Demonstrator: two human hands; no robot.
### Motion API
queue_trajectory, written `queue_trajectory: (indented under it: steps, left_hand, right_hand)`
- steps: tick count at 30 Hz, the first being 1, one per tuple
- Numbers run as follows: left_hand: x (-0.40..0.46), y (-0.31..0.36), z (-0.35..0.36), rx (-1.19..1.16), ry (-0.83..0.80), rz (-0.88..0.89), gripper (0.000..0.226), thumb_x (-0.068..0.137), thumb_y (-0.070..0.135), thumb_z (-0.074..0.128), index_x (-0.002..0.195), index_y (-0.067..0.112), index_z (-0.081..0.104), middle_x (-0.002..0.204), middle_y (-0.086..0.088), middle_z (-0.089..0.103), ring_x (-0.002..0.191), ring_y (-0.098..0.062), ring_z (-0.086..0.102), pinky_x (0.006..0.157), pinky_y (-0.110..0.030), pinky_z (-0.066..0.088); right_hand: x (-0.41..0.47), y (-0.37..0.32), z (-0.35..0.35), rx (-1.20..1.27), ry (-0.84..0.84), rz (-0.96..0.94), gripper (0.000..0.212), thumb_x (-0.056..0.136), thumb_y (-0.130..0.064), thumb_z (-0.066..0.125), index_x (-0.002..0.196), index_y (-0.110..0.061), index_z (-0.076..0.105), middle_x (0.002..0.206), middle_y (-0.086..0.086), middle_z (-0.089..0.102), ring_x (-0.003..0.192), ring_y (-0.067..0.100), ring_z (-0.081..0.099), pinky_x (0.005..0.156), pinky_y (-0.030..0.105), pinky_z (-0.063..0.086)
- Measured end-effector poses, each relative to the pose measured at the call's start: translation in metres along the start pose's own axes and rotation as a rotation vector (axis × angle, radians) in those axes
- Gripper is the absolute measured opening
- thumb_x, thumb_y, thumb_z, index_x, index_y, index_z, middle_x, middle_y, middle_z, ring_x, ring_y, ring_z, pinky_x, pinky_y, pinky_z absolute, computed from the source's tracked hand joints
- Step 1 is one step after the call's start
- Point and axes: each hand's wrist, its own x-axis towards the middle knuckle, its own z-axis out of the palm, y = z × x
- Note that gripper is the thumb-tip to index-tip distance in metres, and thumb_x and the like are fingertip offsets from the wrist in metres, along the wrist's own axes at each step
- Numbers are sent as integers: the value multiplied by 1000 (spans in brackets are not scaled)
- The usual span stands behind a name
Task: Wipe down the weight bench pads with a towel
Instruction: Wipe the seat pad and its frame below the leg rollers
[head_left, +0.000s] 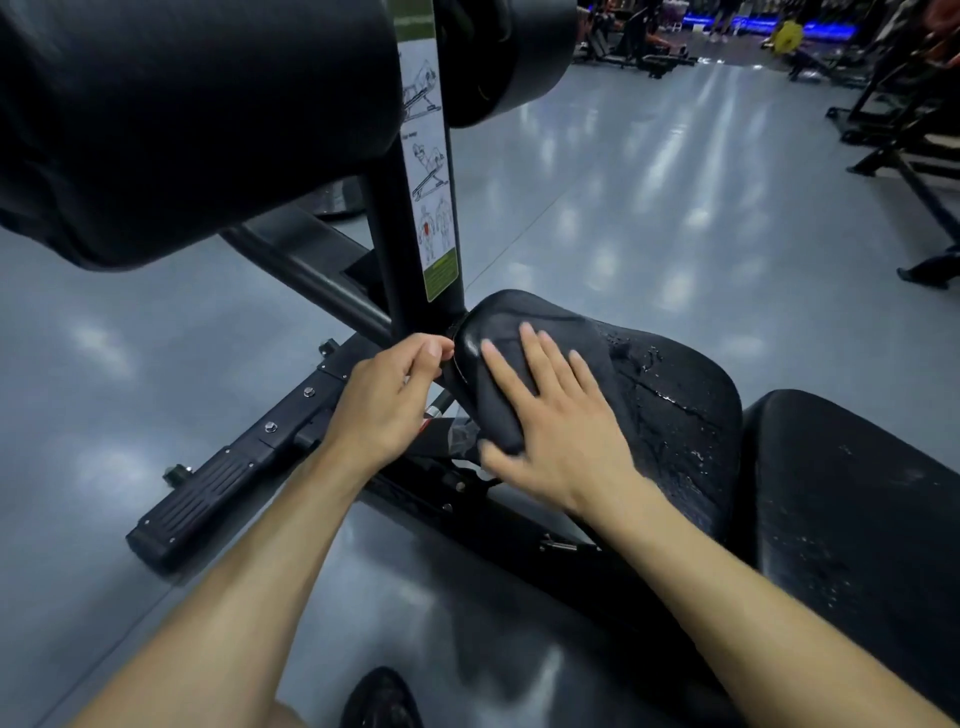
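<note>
Forearms fill the near foreground, both hands up at the seat pad (675, 395). Right hand (561, 415) lies flat, fingers straight, pressing a dark towel (498, 405) onto the pad's narrow front end; left hand (384, 400) pinches the towel's edge by the upright post (400, 234). Pad runs away to the right, w/ wet droplets (unwiped, I'd judge) just beyond the right fingers.
</note>
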Motion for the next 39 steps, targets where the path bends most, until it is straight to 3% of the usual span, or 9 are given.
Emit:
queue_trajectory:
  steps: [3, 5, 7, 11, 18, 20, 25, 34, 39]
  left_hand:
    - [-1, -1, 1, 50, 9, 16, 38, 104, 54, 36, 123, 39, 65, 117, 20, 71, 111, 4, 64, 94, -30, 56]
    - [-2, 3, 2, 83, 1, 26, 33, 107, 44, 40, 124, 38, 67, 117, 19, 70, 99, 15, 61, 83, -5, 47]
    - [-2, 8, 4, 125, -15, 65, 32, 108, 35, 42, 129, 32, 67, 123, 20, 66, 90, 23, 56, 77, 4, 36]
    - [2, 6, 6, 154, -39, 86, 33, 108, 35, 42, 131, 33, 65, 125, 23, 64, 101, 17, 54, 84, 3, 32]
    - [2, 13, 10, 179, -25, 133, 32, 107, 30, 46, 131, 26, 67, 130, 13, 65, 119, -1, 56, 89, 3, 32]
    - [2, 11, 14, 206, -67, 157, 32, 106, 31, 47, 132, 26, 66, 138, 9, 60, 129, -7, 53, 95, -1, 32]
    - [2, 11, 15, 235, -109, 137, 32, 106, 37, 48, 130, 32, 67, 148, 11, 51, 134, -12, 49, 113, -42, 42]
    - [-3, 18, 18, 279, -106, 140, 32, 104, 37, 50, 131, 30, 67, 152, 6, 49, 141, -16, 45, 116, -41, 37]
    - [-4, 16, 19, 295, -109, 137, 33, 102, 37, 55, 133, 32, 65, 154, 8, 47, 143, -14, 42, 115, -37, 33]
  right_hand:
    - [23, -3, -1, 27, -25, 71, 90, 84, -64, 36, 162, -31, 6, 170, 13, 4, 157, 27, 5, 125, 49, 12]
    - [-17, 0, -3, 3, -16, 35, 90, 84, -60, 41, 162, -30, 8, 170, 11, 1, 157, 25, 3, 125, 47, 11]
    - [-77, 6, -8, 16, -25, 13, 93, 81, -56, 50, 162, -31, 12, 170, 8, 0, 157, 23, 1, 126, 46, 11]
    - [-133, 19, -8, 17, -13, 47, 96, 77, -54, 57, 161, -31, 17, 170, 8, 5, 157, 24, 4, 123, 49, 16]
    - [-24, -14, 1, 0, -8, 86, 90, 85, -63, 45, 162, -29, 13, 169, 16, 1, 157, 31, 2, 124, 52, 11]
    - [-57, -10, 0, -11, 8, 90, 89, 84, -60, 48, 162, -29, 16, 169, 14, 0, 157, 30, 2, 124, 51, 13]
    - [-180, 9, -4, 16, 46, 198, 92, 81, -53, 58, 161, -27, 20, 170, 11, 7, 157, 28, 8, 121, 49, 19]
    - [-59, 7, -6, 44, -22, 176, 76, 94, -64, 33, 161, -34, 14, 170, 11, 2, 157, 27, 1, 124, 49, 11]
    - [-158, -4, -5, 76, 5, 137, 72, 97, -63, 40, 160, -31, 23, 170, 6, 5, 157, 23, 2, 125, 47, 14]
